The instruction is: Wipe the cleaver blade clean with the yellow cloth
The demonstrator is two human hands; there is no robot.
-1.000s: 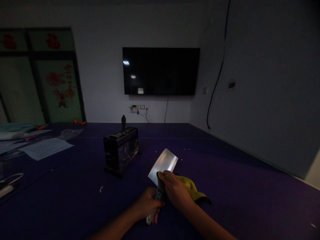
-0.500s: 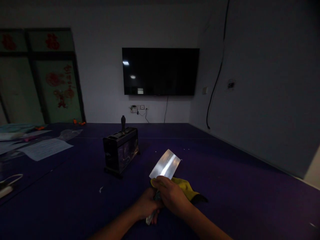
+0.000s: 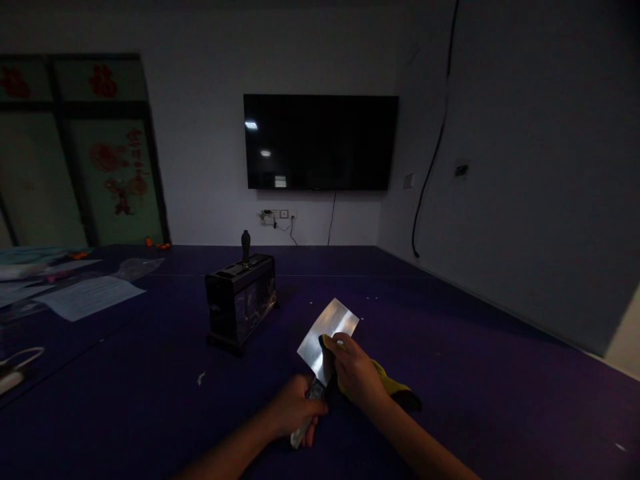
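Note:
My left hand (image 3: pixel 298 408) is wrapped round the handle of a cleaver (image 3: pixel 320 333), whose broad shiny blade points away from me, tilted to the right. A yellow and dark cloth (image 3: pixel 387 383) is pinched in my right hand (image 3: pixel 356 370), which presses a fold of it against the right side of the blade near its middle. The rest of the cloth hangs out to the right, below the hand. Beyond my hands, to the left, stands a dark knife block (image 3: pixel 241 300) with one black handle sticking up from its top.
The purple tabletop (image 3: pixel 475 373) stretches to the wall. Paper sheets (image 3: pixel 90 297) and clear plastic (image 3: pixel 140 268) lie on the left, with a white power strip (image 3: pixel 11 381) and cable nearer me. A white scrap (image 3: pixel 201 379) lies before the block. A television (image 3: pixel 323 142) hangs ahead.
My right hand has slid the cloth forward and to the right, from the blade's handle end up onto its face. More of the cleaver's handle shows. My left hand keeps its grip in place.

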